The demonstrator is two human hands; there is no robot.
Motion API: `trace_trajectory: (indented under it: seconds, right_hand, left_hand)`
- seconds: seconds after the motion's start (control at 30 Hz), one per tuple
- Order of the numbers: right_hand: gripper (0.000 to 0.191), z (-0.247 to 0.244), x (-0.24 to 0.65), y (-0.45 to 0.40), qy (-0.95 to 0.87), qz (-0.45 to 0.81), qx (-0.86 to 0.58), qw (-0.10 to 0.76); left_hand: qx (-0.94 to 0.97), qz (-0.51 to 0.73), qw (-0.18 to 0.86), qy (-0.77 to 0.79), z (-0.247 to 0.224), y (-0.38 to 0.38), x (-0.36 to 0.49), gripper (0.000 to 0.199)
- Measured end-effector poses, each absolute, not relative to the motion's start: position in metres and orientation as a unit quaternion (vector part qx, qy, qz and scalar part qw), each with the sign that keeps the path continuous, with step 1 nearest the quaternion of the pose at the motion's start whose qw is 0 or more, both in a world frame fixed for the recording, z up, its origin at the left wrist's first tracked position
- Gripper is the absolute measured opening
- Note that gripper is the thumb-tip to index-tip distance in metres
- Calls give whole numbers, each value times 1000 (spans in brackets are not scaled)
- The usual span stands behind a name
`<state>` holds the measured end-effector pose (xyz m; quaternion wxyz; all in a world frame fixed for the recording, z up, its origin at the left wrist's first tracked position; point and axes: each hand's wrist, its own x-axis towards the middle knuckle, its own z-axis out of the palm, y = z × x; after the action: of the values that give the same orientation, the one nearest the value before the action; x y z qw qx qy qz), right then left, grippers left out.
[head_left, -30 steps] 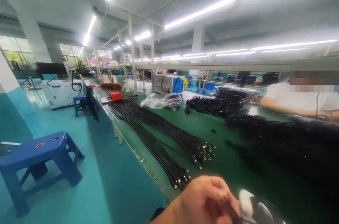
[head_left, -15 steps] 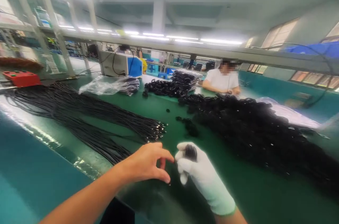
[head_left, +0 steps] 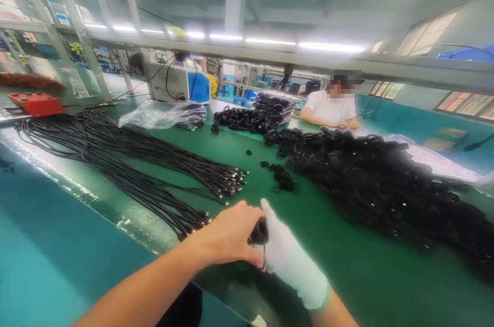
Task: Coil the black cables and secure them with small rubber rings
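Observation:
Low in the middle of the view, my bare left hand (head_left: 235,234) curls its fingers and thumb round a small coiled black cable (head_left: 259,233). My right hand (head_left: 287,252), in a white glove, presses against the coil from the right, its fingers partly hidden behind it. Long straight black cables (head_left: 127,154) with metal plug ends lie to the left on the green table (head_left: 247,183). Right of my hands spreads a large heap of coiled black cables (head_left: 358,177). A few small black ties or loops (head_left: 283,178) lie just beyond my hands.
A red button box (head_left: 36,104) stands at the far left. Clear plastic bags (head_left: 154,116) and a grey-blue machine (head_left: 179,84) are farther back. Across the table sits a person in a white shirt (head_left: 332,105). A metal rail (head_left: 231,54) crosses above the table.
My left hand has moved right and closed on the black coil, which was in my gloved right hand. The two hands have come together. The view has shifted slightly.

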<state>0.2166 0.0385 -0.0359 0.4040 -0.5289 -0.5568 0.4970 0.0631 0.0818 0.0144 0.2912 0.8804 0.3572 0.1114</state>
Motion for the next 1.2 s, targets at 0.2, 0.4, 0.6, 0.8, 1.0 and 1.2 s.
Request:
trace_trajectory:
  seconds: [0.2,0.4,0.6,0.8,1.0,1.2]
  right_hand:
    - [52,-28,217,37,-607,366,-586,394]
    - [42,-21,234,33,-542,634,-370,410]
    - [45,-37,232,35,-483,699,-217,479]
    - [54,-39,230,40,-444,705,-202,515]
    - [55,-42,231,39,-423,781,-177,423]
    - [45,-43,221,41,-257,830,-190,456]
  left_hand:
    - [854,-17,418,311,19,115,62,17]
    - [824,-12,453,340,2,107,61,19]
    - [633,197,658,357,15,94,61,13]
    - [585,349,652,333,25,89,70,27]
    - [815,309,410,268,26,91,69,33]
    - [810,244,482,228,21,110,56,41]
